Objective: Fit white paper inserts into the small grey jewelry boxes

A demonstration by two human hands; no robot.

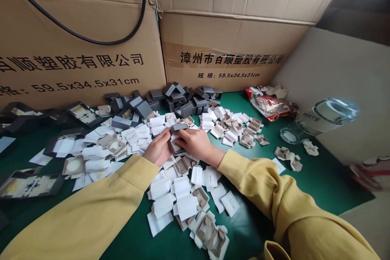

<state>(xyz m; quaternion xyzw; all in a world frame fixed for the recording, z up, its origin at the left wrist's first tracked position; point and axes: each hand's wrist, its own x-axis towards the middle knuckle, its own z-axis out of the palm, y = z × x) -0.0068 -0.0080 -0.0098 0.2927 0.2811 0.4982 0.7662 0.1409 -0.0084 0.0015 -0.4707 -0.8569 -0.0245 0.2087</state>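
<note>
My left hand (158,148) and my right hand (195,142) meet at the middle of the green table (323,178), both closed around one small grey box (176,138) whose lid stands open. A white pad shows inside the box. Both arms wear yellow sleeves. White cards (185,205) and beige folded inserts (210,231) lie scattered around and under my hands. A heap of grey boxes (179,99) sits just behind them.
Two large cardboard cartons (219,28) with printed characters wall off the back, a black cable (91,40) hanging across the left one. Flat dark trays (27,183) lie at left. A red snack bag (269,105) and a clear bottle (319,120) lie at right.
</note>
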